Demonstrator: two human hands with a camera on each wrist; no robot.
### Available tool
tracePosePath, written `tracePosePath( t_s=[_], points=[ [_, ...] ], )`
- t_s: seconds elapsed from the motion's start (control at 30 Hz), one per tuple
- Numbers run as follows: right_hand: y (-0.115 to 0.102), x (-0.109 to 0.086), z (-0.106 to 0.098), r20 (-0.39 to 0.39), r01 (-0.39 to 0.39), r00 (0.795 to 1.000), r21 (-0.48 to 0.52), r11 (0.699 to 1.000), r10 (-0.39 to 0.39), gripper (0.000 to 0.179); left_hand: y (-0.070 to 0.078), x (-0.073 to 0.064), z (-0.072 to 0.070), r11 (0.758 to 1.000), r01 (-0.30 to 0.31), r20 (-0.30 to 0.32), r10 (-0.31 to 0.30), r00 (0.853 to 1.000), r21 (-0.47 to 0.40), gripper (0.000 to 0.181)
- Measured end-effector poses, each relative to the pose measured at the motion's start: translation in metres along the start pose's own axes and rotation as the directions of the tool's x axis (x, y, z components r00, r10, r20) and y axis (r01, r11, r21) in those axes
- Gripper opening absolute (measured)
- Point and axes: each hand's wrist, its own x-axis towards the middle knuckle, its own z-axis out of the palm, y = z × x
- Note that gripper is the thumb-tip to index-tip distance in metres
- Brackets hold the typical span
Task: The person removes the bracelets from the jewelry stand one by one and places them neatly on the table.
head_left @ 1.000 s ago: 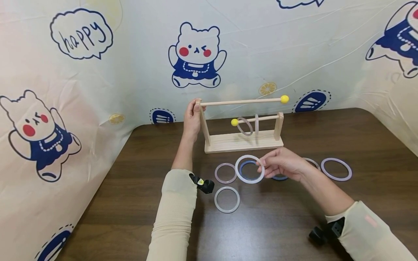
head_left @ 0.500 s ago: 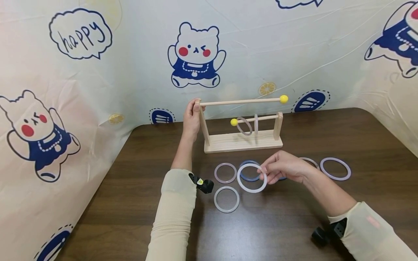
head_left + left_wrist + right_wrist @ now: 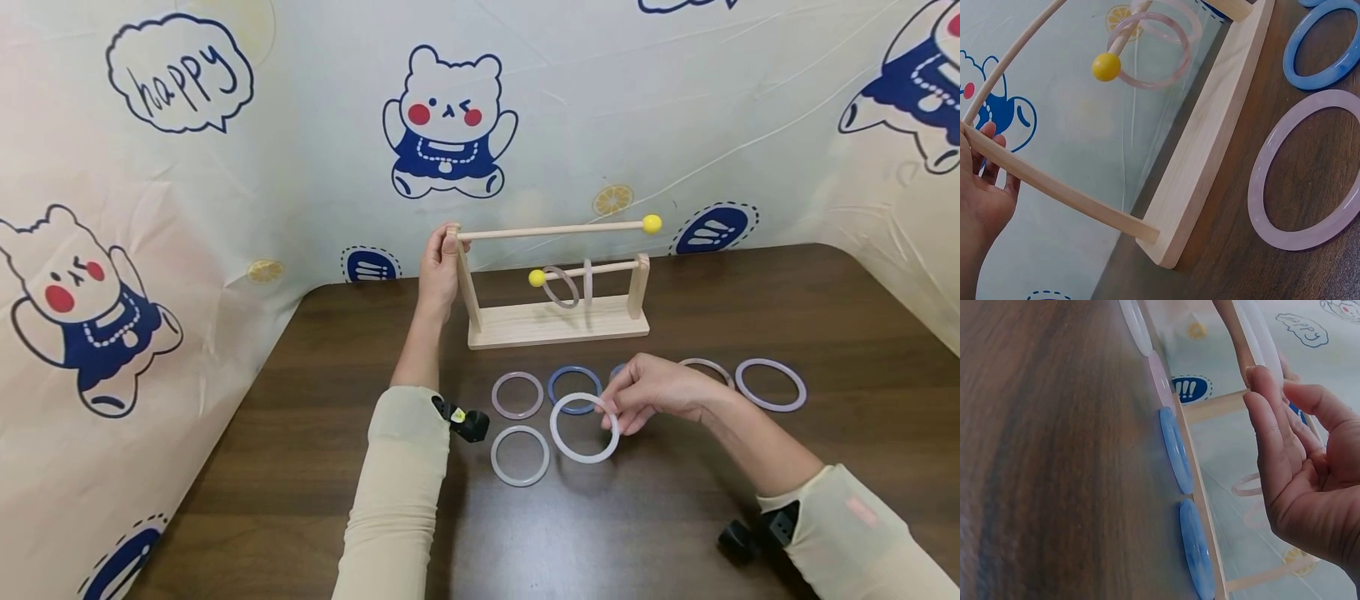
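Note:
In the head view my left hand [image 3: 438, 271] grips the top of the left post of a wooden display stand [image 3: 558, 323]. The left wrist view shows its fingers reaching behind that post. My right hand [image 3: 656, 392] pinches a white bangle [image 3: 586, 458] by its right edge, tilted above the table, with the stand behind it. On the stand's lower rod hang a greyish-pink bangle [image 3: 576, 292] and a pale bangle [image 3: 588, 283]. The upper rod is bare, ending in a yellow ball [image 3: 652, 223]. A blue bangle [image 3: 575, 369] lies just behind the held one.
On the dark table [image 3: 300, 483] lie a lilac bangle [image 3: 517, 416], a whitish bangle [image 3: 521, 483] and, at the right, a purple bangle [image 3: 783, 408]. Another blue bangle [image 3: 1194, 550] and a pinkish bangle [image 3: 708, 362] are partly hidden behind my right hand. A printed cloth [image 3: 322, 125] stands behind.
My right hand has drawn the white bangle toward me and slightly right, away from the stand, so the blue bangle behind shows more. My left hand stays on the post.

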Motion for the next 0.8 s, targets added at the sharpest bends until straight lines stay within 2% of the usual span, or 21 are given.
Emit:
tracePosePath(
  t_s=[0.2,0.43,0.8],
  points=[
    [0.0008,-0.0012,0.0021,0.032,-0.010,0.999,-0.045,0.999,0.011,0.027,-0.0002,-0.0005,-0.0005,1.000,0.005,0.007,-0.005,1.000,0.016,0.043],
    [0.0028,-0.0019,0.0052,0.011,-0.053,0.998,-0.085,0.995,0.055,0.023,-0.0013,-0.0007,0.0002,1.000,-0.014,0.001,0.014,1.000,0.003,0.041],
    [0.0074,-0.0024,0.0072,0.027,-0.067,0.997,-0.114,0.991,0.071,0.023,0.0001,-0.0008,-0.0004,1.000,-0.017,0.006,0.017,1.000,-0.002,0.043]
  ],
)
